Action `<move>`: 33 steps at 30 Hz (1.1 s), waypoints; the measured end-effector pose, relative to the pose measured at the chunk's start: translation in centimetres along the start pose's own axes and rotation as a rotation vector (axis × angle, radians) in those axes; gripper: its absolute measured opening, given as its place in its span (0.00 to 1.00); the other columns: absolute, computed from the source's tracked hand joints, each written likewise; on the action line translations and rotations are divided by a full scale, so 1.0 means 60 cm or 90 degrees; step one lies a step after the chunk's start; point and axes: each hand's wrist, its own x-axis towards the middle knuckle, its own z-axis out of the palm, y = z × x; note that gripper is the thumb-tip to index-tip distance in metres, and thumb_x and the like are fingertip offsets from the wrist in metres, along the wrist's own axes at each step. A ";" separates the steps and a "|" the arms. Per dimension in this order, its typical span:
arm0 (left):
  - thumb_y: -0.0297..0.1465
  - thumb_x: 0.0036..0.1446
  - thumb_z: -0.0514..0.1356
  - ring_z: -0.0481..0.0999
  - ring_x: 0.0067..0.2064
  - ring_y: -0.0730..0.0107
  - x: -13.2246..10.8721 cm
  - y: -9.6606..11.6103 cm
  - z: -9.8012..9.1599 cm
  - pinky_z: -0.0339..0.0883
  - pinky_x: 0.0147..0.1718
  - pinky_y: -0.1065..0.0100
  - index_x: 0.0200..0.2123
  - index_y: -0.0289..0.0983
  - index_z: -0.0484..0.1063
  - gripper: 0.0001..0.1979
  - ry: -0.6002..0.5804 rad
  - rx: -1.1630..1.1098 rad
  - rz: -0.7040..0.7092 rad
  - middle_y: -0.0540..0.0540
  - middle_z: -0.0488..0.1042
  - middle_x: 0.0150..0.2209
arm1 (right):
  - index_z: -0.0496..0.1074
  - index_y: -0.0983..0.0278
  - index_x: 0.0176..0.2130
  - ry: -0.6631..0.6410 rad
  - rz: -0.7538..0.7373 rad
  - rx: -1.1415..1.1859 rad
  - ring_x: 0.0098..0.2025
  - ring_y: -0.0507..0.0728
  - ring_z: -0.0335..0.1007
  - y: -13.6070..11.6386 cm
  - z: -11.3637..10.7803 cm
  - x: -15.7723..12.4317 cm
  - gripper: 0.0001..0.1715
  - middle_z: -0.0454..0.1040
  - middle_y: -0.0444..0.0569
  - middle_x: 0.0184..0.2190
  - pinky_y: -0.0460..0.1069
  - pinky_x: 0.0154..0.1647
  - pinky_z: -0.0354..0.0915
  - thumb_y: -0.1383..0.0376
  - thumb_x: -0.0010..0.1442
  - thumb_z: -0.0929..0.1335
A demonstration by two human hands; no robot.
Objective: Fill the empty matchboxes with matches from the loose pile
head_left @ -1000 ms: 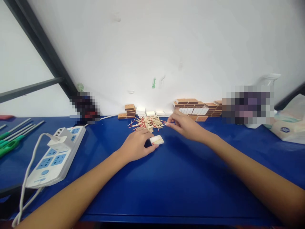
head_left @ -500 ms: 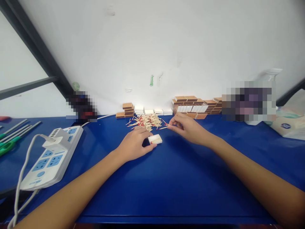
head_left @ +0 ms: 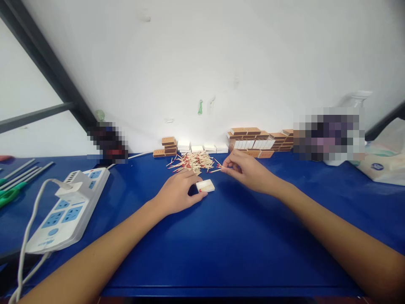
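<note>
My left hand (head_left: 177,193) grips a small white matchbox tray (head_left: 208,185) on the blue table, its thumb along the near side. At least one match with a red head lies inside the tray. Just right of a loose heap of red-tipped matches (head_left: 193,162), my right hand (head_left: 248,171) pinches matches (head_left: 215,171) between thumb and forefinger, their heads pointing left. How many it holds is hard to make out. Several white trays (head_left: 184,146) stand behind the heap, against the wall.
Brown matchboxes are stacked at the back left (head_left: 169,141) and in a larger pile at the back right (head_left: 247,131). A white power strip (head_left: 72,211) with cables lies to the left, near green-handled scissors (head_left: 9,195). A tissue pack (head_left: 384,166) sits far right.
The whole view has shifted very slightly. Both hands keep nearly the same place and grip, the left on the tray and the right on the matches.
</note>
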 end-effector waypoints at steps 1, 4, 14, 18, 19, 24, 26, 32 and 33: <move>0.40 0.64 0.65 0.79 0.46 0.57 0.000 0.000 0.000 0.73 0.48 0.58 0.48 0.38 0.79 0.14 0.000 -0.001 0.000 0.43 0.80 0.44 | 0.74 0.62 0.39 0.002 -0.003 0.001 0.32 0.56 0.64 0.000 0.000 0.000 0.11 0.68 0.49 0.36 0.51 0.35 0.62 0.57 0.70 0.68; 0.39 0.64 0.65 0.79 0.46 0.57 0.000 0.001 0.000 0.73 0.48 0.58 0.49 0.39 0.79 0.14 -0.004 -0.003 0.000 0.43 0.80 0.44 | 0.74 0.62 0.39 0.008 -0.015 -0.001 0.32 0.55 0.64 0.001 0.001 0.000 0.10 0.68 0.49 0.36 0.51 0.35 0.62 0.58 0.70 0.68; 0.39 0.64 0.65 0.79 0.46 0.57 0.001 -0.002 0.002 0.73 0.48 0.58 0.48 0.38 0.79 0.14 0.004 0.006 0.007 0.43 0.80 0.44 | 0.74 0.62 0.40 0.009 -0.043 -0.016 0.34 0.55 0.64 0.007 0.005 -0.002 0.10 0.68 0.49 0.37 0.51 0.36 0.62 0.58 0.71 0.68; 0.39 0.64 0.65 0.79 0.46 0.57 0.001 -0.001 0.001 0.73 0.47 0.58 0.48 0.38 0.79 0.14 0.003 0.003 0.006 0.43 0.80 0.44 | 0.73 0.62 0.40 0.010 -0.052 -0.012 0.32 0.54 0.64 0.003 0.004 -0.003 0.11 0.67 0.48 0.37 0.51 0.35 0.62 0.58 0.72 0.67; 0.39 0.64 0.65 0.79 0.46 0.57 0.001 -0.001 0.001 0.73 0.48 0.57 0.48 0.38 0.79 0.14 0.003 0.001 0.007 0.43 0.80 0.44 | 0.73 0.62 0.40 0.010 -0.055 -0.012 0.32 0.54 0.63 0.001 0.004 -0.002 0.11 0.67 0.48 0.36 0.51 0.35 0.62 0.58 0.72 0.67; 0.39 0.64 0.65 0.79 0.46 0.57 0.001 -0.002 0.002 0.73 0.48 0.57 0.48 0.39 0.78 0.13 0.004 0.003 0.010 0.43 0.80 0.44 | 0.73 0.62 0.41 0.005 -0.073 -0.016 0.32 0.55 0.64 -0.013 0.005 -0.002 0.12 0.68 0.49 0.38 0.51 0.35 0.62 0.57 0.72 0.66; 0.40 0.65 0.65 0.79 0.47 0.57 0.001 -0.003 0.002 0.73 0.48 0.56 0.48 0.39 0.78 0.13 0.006 0.006 0.009 0.43 0.80 0.45 | 0.73 0.62 0.41 -0.002 -0.071 -0.019 0.32 0.55 0.64 -0.017 0.005 -0.002 0.13 0.69 0.50 0.39 0.51 0.34 0.62 0.57 0.73 0.66; 0.40 0.65 0.65 0.79 0.46 0.57 0.001 -0.001 0.001 0.73 0.47 0.57 0.49 0.40 0.78 0.14 0.001 0.003 0.008 0.43 0.80 0.44 | 0.73 0.62 0.41 -0.014 -0.059 -0.037 0.33 0.55 0.65 -0.020 0.008 -0.005 0.12 0.69 0.50 0.40 0.51 0.35 0.63 0.58 0.73 0.66; 0.40 0.65 0.65 0.78 0.46 0.57 0.001 0.000 0.001 0.73 0.47 0.57 0.49 0.39 0.78 0.14 0.001 0.003 0.008 0.43 0.80 0.44 | 0.73 0.62 0.42 -0.013 -0.059 -0.038 0.33 0.55 0.66 -0.019 0.008 -0.005 0.12 0.69 0.50 0.40 0.51 0.35 0.63 0.58 0.73 0.66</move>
